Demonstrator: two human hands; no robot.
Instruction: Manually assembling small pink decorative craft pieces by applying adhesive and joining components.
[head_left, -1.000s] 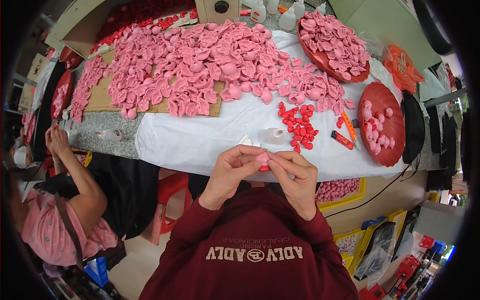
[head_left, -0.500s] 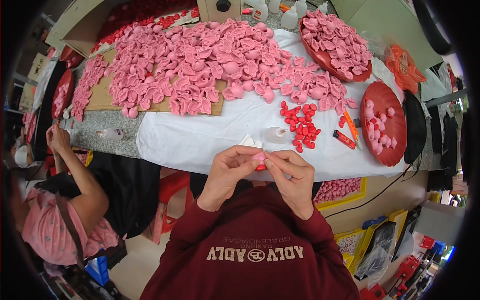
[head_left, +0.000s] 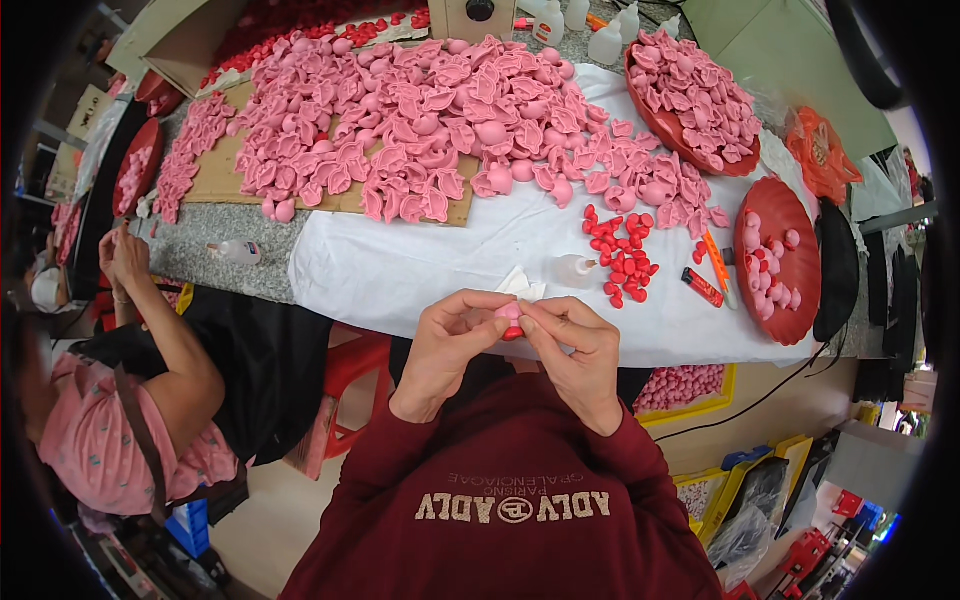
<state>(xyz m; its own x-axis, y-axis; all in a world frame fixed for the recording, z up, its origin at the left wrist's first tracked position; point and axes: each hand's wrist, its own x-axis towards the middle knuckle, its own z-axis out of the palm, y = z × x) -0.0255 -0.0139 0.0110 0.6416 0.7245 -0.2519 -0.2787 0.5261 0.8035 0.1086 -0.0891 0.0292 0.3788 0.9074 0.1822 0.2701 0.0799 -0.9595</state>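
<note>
While the left hand point(head_left: 446, 347) pinches a pink piece point(head_left: 510, 312), the right hand point(head_left: 582, 350) grips it.

A dark red top point(head_left: 470, 445) with long sleeves point(head_left: 365, 460) and big pale letters point(head_left: 455, 508).
The sleeves are the same dark red as the rest and go down to the wrists, and the fingers point(head_left: 580, 335) are bare. The big letters look speckled and run in a row across the front, upside down in this view, with a round badge point(head_left: 514, 510) in the middle. Small, faint grey letters point(head_left: 512, 480) sit next to them.
</note>
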